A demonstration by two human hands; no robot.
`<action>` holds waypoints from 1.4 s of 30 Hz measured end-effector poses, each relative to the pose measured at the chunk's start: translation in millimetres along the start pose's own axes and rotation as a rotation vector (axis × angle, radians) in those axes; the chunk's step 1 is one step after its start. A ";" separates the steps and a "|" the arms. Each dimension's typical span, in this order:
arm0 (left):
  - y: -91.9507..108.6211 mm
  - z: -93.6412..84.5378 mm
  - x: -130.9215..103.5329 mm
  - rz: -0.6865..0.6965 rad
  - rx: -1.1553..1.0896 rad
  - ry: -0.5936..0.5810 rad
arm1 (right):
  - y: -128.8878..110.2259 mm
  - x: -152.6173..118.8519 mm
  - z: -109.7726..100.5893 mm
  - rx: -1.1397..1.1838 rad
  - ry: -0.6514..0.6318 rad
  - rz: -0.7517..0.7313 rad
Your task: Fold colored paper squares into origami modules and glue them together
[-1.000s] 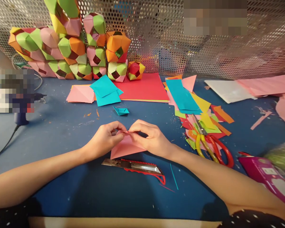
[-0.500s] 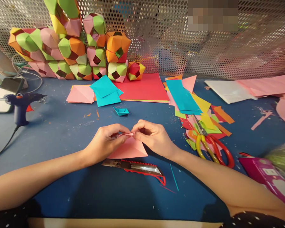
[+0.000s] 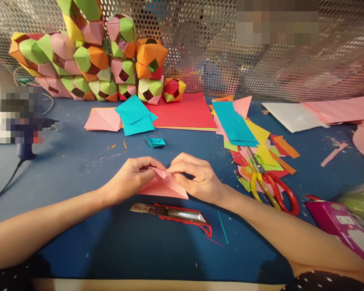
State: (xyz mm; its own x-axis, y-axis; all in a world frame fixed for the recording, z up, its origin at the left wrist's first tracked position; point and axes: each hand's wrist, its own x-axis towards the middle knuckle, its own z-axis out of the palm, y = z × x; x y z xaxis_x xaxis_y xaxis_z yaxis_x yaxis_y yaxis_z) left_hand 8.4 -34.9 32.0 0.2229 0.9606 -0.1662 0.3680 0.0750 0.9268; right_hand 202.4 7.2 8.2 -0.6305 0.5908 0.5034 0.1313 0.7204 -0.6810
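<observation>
The 2 hands [image 3: 162, 178] partly hide the pink paper [image 3: 165, 188].

Paper polyhedra [image 3: 92, 62] stacked by perforated metal screen [image 3: 200, 40], scissors [image 3: 260, 171] on coloured scraps [image 3: 265, 155], magenta case [image 3: 336, 222] near plastic bag [image 3: 360, 200], blue-handled tool [image 3: 26, 150] with cable [image 3: 12, 178], top pixelated.

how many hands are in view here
2: the left hand pinches the folded pink sheet from the left, and the right hand pinches it from the right.

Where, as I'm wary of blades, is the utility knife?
In the head view, the utility knife lies centrally, on the person's side of the pink paper.
</observation>
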 end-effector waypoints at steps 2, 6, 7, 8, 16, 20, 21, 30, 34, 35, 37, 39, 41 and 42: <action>-0.5 -0.2 -0.2 -0.002 0.017 0.004 | -0.9 1.4 -1.8 0.000 -0.028 0.002; -1.3 0.9 -1.2 0.022 0.009 -0.009 | -4.3 3.3 -2.5 0.003 -0.050 0.067; -1.7 1.3 -1.5 0.032 -0.002 -0.014 | -4.8 3.2 -1.9 0.004 -0.053 0.104; -2.2 1.7 -1.8 0.041 -0.010 -0.020 | -4.9 3.0 -1.2 0.011 -0.052 0.150; -6.3 0.6 -0.8 0.073 0.064 -0.021 | -1.9 2.2 1.8 0.076 -0.089 0.408; -6.3 1.7 -0.4 0.060 -0.011 -0.051 | -1.5 1.8 3.3 0.033 -0.043 0.396; -6.4 2.4 -0.5 0.057 -0.043 -0.067 | -1.3 1.5 4.0 0.025 -0.027 0.386; -6.7 3.0 0.1 0.026 0.132 0.010 | -3.9 -0.5 8.1 -0.029 0.038 0.233; -6.0 1.6 0.5 0.035 0.160 0.043 | -4.5 -1.3 8.3 -0.030 0.046 0.174; -6.2 1.5 0.7 0.034 0.162 0.046 | -4.2 -1.8 8.3 -0.031 0.048 0.159; -7.4 1.3 1.3 0.025 0.172 0.050 | -3.5 -3.0 8.6 -0.039 0.048 0.131; -9.1 1.1 2.0 0.009 0.184 0.049 | -2.6 -4.1 9.2 -0.051 0.043 0.107; -10.6 0.8 2.6 -0.003 0.183 0.038 | -1.7 -4.6 9.8 -0.062 0.038 0.096; -11.0 0.6 2.8 -0.005 0.172 0.028 | -1.2 -4.6 10.0 -0.066 0.039 0.095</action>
State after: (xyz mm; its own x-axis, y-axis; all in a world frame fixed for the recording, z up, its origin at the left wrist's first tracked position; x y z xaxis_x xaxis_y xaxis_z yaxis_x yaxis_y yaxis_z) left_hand 5.5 -33.2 21.1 0.1962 0.9677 -0.1585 0.5184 0.0348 0.8544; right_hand 197.5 -0.1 1.4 -0.5831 0.6702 0.4592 0.2400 0.6821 -0.6908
